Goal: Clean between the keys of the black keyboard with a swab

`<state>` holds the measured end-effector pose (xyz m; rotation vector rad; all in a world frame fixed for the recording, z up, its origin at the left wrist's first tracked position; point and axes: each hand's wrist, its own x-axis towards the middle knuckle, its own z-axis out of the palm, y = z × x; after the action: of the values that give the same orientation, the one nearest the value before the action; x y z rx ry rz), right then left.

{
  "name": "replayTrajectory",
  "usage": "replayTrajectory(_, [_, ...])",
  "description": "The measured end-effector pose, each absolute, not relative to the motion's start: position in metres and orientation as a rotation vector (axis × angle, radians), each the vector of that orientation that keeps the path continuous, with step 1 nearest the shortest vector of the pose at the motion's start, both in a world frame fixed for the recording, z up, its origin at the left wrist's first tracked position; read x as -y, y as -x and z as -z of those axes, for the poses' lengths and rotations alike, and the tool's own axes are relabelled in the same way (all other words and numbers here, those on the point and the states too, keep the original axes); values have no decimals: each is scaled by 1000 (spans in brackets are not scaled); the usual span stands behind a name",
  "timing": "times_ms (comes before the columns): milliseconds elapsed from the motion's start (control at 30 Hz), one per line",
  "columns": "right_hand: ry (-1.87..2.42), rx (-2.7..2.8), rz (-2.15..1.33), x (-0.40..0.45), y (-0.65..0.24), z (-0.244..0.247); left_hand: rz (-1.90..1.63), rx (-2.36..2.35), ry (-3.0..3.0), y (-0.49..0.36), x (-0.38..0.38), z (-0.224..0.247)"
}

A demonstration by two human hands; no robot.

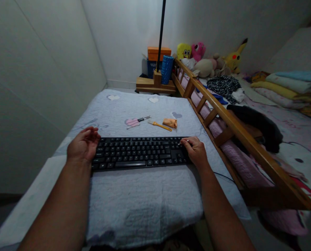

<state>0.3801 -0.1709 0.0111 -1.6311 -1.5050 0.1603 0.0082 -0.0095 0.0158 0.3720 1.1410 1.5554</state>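
A black keyboard point(134, 153) lies across the cloth-covered table in front of me. My left hand point(83, 144) rests at its left end, palm turned up and fingers loosely curled but apart, with nothing in them. Over the keys at the keyboard's right side, my right hand point(195, 149) pinches a thin white stick that looks like a cotton swab point(180, 143). Beyond the keyboard lie a small brush point(162, 126) with an orange-yellow handle, a crumpled orange packet point(170, 122), a black-handled metal tool point(144, 119) and another thin stick point(133, 126).
A wooden bed rail point(218, 111) runs along the table's right side, and a black cable point(223, 176) trails towards it. Behind the table stand a wooden base with a black pole point(160, 38), a blue roller point(167, 69) and an orange box point(159, 53). Plush toys point(204, 68) lie on the bed.
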Motion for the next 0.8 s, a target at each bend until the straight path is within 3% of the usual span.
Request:
replayTrajectory(300, [1632,1520,-129,165,-379,-11,-1260,-1706,-1305,-14,24,-20])
replayTrajectory(467, [1633,1541,-112,161,-378,-11,-990,-1756,-1331,-12,25,-21])
replayTrajectory(800, [1677,1486,-127,160,-380,-11,-917,-1761,-1394,-7,22,-18])
